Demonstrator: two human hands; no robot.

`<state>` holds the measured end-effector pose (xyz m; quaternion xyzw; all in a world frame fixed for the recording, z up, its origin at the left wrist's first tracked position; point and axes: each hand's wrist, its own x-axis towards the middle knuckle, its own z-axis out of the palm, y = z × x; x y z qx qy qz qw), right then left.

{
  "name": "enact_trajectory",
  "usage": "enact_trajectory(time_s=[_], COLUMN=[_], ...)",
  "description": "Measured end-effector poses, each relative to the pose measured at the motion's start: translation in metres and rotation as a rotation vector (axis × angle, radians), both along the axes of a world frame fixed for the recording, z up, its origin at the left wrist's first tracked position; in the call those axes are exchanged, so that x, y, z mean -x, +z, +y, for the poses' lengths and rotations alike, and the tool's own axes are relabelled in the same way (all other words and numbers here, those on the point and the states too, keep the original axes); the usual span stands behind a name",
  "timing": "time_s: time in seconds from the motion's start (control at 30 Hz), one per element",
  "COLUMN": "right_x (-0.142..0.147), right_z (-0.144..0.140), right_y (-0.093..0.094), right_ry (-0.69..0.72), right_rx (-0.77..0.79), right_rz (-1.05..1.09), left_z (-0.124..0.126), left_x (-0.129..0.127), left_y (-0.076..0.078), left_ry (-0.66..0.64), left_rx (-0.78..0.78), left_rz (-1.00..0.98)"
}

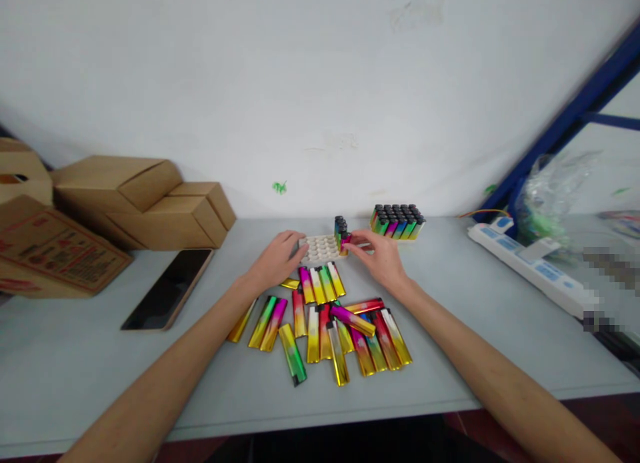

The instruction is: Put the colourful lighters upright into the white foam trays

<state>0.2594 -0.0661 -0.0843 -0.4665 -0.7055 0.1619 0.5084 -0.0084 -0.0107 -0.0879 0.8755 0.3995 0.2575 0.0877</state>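
Observation:
A white tray (pixel 319 249) with rows of holes lies at the middle of the table, and several lighters (pixel 340 224) stand upright along its right edge. My left hand (pixel 278 257) is closed on the tray's left side, thumb and fingers at its edge. At the right end of the tray, my right hand (pixel 381 255) pinches a magenta-and-gold lighter (pixel 345 243), which is upright beside the standing ones. Nearer to me lies a loose spread of shiny lighters (pixel 313 333) in gold, red, green, purple and silver, some overlapping.
A full block of upright lighters (pixel 399 223) stands by the wall. Cardboard boxes (pixel 145 203) and a black phone (pixel 169 288) are on the left. On the right are a white power strip (pixel 533 268), a clear plastic bag (pixel 543 193) and a blue metal frame (pixel 560 116).

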Motion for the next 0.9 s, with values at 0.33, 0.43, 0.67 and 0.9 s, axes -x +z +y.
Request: enact_trajectory(time_s=[0.33, 0.43, 0.67, 0.9], right_x=[0.003, 0.005, -0.005, -0.017], right_z=[-0.003, -0.003, -0.005, -0.028], right_y=[0.003, 0.001, 0.011, 0.049], right_ry=[-0.024, -0.021, -0.085, 0.294], right_rx=[0.03, -0.003, -0.04, 0.111], right_rz=[0.013, 0.006, -0.097, -0.492], left_z=[-0.002, -0.003, -0.006, -0.006], left_x=[0.002, 0.002, 0.002, 0.003], left_y=[0.004, 0.005, 0.008, 0.008], left_ry=[-0.013, -0.02, -0.048, -0.073], left_rx=[0.035, 0.029, 0.024, 0.025], left_rz=[0.065, 0.059, 0.076, 0.083])
